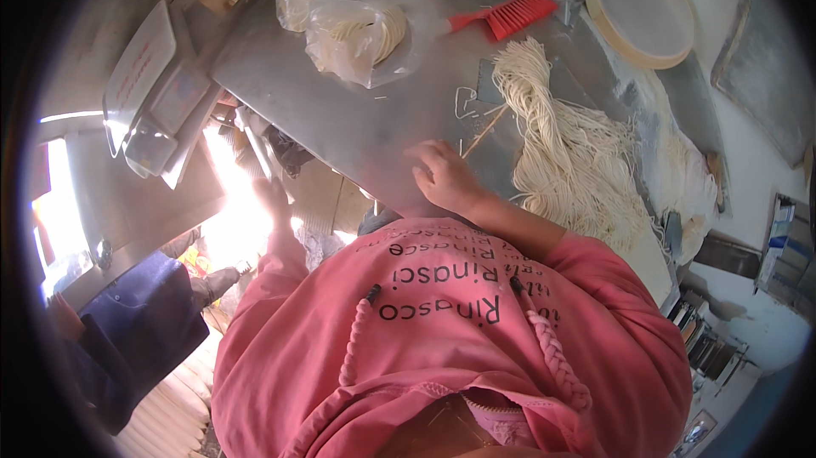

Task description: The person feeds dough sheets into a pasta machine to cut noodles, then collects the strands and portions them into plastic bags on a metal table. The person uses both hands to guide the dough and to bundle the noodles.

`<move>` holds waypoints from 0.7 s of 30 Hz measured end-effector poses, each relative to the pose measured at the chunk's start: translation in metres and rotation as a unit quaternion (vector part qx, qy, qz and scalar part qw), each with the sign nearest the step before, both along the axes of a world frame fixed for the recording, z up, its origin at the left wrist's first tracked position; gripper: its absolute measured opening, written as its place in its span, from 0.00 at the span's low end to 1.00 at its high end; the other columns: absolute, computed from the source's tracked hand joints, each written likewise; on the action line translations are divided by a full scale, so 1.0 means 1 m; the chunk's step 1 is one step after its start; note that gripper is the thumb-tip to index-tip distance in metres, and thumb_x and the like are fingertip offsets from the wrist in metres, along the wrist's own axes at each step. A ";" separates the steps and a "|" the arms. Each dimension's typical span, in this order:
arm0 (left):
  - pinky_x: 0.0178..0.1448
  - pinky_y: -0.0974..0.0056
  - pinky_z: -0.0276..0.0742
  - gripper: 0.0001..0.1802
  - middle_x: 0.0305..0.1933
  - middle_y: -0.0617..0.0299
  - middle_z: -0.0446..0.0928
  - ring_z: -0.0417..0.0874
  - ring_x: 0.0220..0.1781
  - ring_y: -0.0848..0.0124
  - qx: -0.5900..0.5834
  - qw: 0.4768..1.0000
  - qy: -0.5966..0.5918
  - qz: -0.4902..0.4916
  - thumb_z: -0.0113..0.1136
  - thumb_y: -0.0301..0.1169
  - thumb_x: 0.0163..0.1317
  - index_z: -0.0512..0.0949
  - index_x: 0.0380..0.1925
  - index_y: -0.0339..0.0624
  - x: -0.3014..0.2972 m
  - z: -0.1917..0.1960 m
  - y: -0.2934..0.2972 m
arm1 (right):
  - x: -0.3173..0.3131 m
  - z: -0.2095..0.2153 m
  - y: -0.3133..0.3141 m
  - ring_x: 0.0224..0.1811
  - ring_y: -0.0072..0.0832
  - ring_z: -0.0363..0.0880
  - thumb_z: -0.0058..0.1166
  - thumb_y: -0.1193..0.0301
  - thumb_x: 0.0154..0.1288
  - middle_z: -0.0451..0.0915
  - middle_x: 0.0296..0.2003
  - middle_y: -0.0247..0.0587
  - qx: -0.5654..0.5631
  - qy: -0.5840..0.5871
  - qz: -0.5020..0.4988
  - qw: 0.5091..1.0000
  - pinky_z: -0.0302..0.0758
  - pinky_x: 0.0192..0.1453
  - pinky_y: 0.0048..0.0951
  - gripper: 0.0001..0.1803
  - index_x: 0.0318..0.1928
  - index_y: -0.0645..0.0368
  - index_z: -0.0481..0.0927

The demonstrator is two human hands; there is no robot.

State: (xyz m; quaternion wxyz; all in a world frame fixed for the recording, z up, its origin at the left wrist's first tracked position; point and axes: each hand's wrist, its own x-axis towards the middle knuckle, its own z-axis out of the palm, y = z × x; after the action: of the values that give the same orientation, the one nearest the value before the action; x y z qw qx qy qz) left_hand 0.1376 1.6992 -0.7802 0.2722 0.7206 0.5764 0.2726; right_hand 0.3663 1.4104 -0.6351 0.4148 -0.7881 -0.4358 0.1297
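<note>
My right hand (pixel 444 174) is over the near edge of the grey metal table (pixel 340 122), its fingers apart and nothing visible in them. Just beyond it a thin wooden stick (pixel 484 131) slants toward a large heap of long pale noodles (pixel 569 147) on the right side of the table. My left hand (pixel 270 196) is low at the left, off the table, beside bright glare that hides its fingers. Clear plastic bags (pixel 353 37) of coiled pale noodles sit at the far side. A red brush (pixel 520 16) lies between the bags and a round sieve (pixel 639 10).
White plastic bins (pixel 144 84) stand left of the table. Flour dusts its right side, and noodle scraps (pixel 464 102) lie near the middle. A person in dark blue clothing (pixel 140 330) is at the lower left. Shelved items (pixel 710 339) stand at the right.
</note>
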 end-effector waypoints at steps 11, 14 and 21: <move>0.36 0.61 0.71 0.16 0.26 0.57 0.75 0.73 0.28 0.67 0.058 0.997 0.033 -0.025 0.59 0.36 0.60 0.75 0.37 0.30 0.014 0.030 0.007 | 0.044 -0.022 0.105 0.56 0.45 0.68 0.57 0.67 0.53 0.71 0.53 0.51 -0.093 -0.123 0.106 0.982 0.69 0.57 0.45 0.29 0.57 0.56 0.69; 0.36 0.57 0.73 0.20 0.26 0.53 0.76 0.77 0.29 0.56 0.058 0.996 0.046 -0.051 0.63 0.46 0.56 0.78 0.37 0.40 0.016 0.027 0.002 | 0.091 -0.022 0.156 0.53 0.43 0.74 0.57 0.59 0.52 0.74 0.51 0.55 -0.183 -0.001 0.067 0.981 0.70 0.55 0.43 0.30 0.56 0.56 0.71; 0.35 0.47 0.72 0.24 0.28 0.49 0.78 0.79 0.30 0.48 -0.108 0.920 0.294 -0.236 0.57 0.53 0.58 0.74 0.34 0.40 0.018 0.059 -0.037 | 0.117 -0.013 0.177 0.50 0.45 0.77 0.56 0.59 0.54 0.78 0.45 0.55 -0.088 -0.010 -0.087 0.992 0.73 0.53 0.39 0.25 0.49 0.62 0.76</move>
State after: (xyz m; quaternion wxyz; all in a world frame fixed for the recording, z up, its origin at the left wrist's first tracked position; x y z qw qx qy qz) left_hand 0.1559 1.6623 -0.7215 0.2232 0.8496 0.4699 -0.0874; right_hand 0.4830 1.5877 -0.6479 0.3492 -0.8576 -0.3568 0.1234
